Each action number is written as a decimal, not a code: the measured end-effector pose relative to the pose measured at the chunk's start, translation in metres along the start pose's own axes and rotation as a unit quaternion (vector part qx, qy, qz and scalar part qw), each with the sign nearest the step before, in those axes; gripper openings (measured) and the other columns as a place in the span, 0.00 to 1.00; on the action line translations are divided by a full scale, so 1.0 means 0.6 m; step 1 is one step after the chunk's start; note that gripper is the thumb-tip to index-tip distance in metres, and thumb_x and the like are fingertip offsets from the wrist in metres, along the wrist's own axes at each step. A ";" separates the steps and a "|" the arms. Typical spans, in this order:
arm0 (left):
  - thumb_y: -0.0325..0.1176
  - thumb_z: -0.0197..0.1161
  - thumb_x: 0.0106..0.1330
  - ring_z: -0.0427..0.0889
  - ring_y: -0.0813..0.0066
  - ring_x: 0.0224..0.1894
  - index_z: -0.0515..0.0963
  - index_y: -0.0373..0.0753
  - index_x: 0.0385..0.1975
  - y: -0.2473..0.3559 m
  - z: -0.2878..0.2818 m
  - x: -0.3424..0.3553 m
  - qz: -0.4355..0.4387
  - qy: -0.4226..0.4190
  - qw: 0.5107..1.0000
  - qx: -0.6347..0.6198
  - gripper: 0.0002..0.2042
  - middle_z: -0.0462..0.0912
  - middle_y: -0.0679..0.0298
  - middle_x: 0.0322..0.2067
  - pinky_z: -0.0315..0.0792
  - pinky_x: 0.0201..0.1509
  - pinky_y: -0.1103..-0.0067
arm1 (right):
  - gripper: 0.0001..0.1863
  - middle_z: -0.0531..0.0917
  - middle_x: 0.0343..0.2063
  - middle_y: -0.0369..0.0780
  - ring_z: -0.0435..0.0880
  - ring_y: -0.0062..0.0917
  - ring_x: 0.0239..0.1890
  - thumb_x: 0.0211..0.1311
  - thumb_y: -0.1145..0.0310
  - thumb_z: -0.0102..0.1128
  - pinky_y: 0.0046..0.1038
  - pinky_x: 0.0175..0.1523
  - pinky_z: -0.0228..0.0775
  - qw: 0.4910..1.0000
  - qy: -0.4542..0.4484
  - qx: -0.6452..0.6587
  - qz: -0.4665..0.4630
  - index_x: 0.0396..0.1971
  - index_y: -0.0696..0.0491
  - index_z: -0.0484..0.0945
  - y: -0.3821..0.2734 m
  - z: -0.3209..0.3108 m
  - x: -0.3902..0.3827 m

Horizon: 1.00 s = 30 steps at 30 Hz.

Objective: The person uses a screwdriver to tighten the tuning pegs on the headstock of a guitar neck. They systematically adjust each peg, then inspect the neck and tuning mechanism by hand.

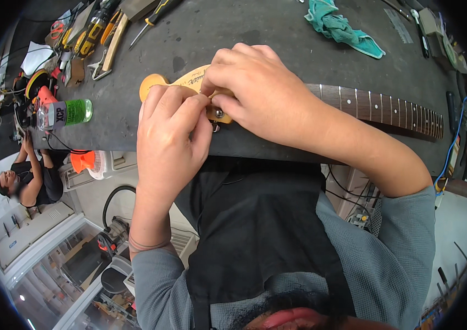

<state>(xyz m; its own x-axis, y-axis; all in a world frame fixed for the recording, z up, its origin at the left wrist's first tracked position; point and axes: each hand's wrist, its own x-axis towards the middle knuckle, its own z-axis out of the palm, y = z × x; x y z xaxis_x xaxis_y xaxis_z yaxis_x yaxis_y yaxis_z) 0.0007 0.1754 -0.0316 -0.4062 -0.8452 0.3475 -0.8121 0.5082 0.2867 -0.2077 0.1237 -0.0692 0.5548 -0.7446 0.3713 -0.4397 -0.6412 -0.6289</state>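
A guitar neck lies across the dark workbench, its dark fretboard (382, 107) stretching to the right and its pale wooden headstock (152, 86) under my hands. My left hand (170, 129) is closed, with fingertips pinched together over the headstock. Against them press the thumb and fingers of my right hand (255, 88), also closed. Whatever sits between the fingertips is too small and covered to make out. Just below them, a metal tuning post (219, 113) shows at the headstock's near edge. My fingers hide much of the headstock.
A green-labelled bottle (64, 114) stands left, near the bench's front edge. Beyond it are a clamp (100, 66), a yellow-black drill (91, 36) and a screwdriver (148, 23). A teal cloth (343, 30) and a ruler (398, 26) lie at the back right. Another person (32, 176) sits far left.
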 end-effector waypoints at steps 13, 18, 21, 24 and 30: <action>0.20 0.72 0.60 0.83 0.57 0.45 0.89 0.37 0.41 -0.012 0.006 -0.006 -0.009 0.014 0.999 -0.045 0.10 0.85 0.62 0.38 0.78 0.52 0.62 | 0.07 0.86 0.45 0.39 0.84 0.38 0.55 0.69 0.70 0.72 0.44 0.67 0.71 1.000 -0.020 -0.011 0.002 0.45 0.50 0.88 0.004 0.002 0.007; 0.19 0.71 0.61 0.83 0.57 0.44 0.89 0.38 0.41 -0.018 0.005 -0.005 -0.008 0.015 0.998 -0.065 0.10 0.85 0.62 0.38 0.78 0.52 0.62 | 0.07 0.85 0.46 0.39 0.84 0.38 0.56 0.70 0.69 0.70 0.43 0.67 0.71 1.000 -0.019 -0.006 0.001 0.45 0.51 0.88 0.002 -0.001 0.006; 0.19 0.71 0.62 0.82 0.57 0.43 0.88 0.38 0.41 -0.020 0.004 -0.005 -0.011 0.009 0.997 -0.072 0.10 0.85 0.62 0.37 0.78 0.52 0.62 | 0.07 0.85 0.46 0.39 0.84 0.38 0.56 0.70 0.69 0.70 0.43 0.68 0.71 1.000 -0.023 -0.005 0.005 0.45 0.51 0.88 0.002 0.000 0.007; 0.19 0.71 0.62 0.82 0.57 0.43 0.88 0.38 0.40 -0.020 0.002 -0.003 -0.017 0.007 0.997 -0.075 0.09 0.84 0.62 0.37 0.78 0.53 0.62 | 0.08 0.84 0.47 0.38 0.82 0.38 0.56 0.68 0.70 0.73 0.43 0.67 0.71 1.000 -0.026 0.000 0.013 0.44 0.51 0.85 0.001 0.002 0.009; 0.20 0.71 0.63 0.82 0.56 0.43 0.87 0.38 0.40 -0.023 0.000 -0.001 -0.014 0.003 0.997 -0.080 0.08 0.85 0.62 0.37 0.77 0.53 0.62 | 0.06 0.84 0.46 0.39 0.83 0.37 0.56 0.68 0.69 0.72 0.42 0.67 0.71 0.999 -0.035 0.011 0.026 0.42 0.52 0.87 -0.001 -0.002 0.012</action>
<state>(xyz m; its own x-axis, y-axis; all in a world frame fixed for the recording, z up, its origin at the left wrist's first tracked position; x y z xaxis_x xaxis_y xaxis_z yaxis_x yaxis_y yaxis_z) 0.0121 0.1691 -0.0359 -0.3811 -0.8591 0.3416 -0.7460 0.5040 0.4353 -0.2044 0.1185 -0.0653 0.5794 -0.7619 0.2895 -0.4547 -0.5969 -0.6611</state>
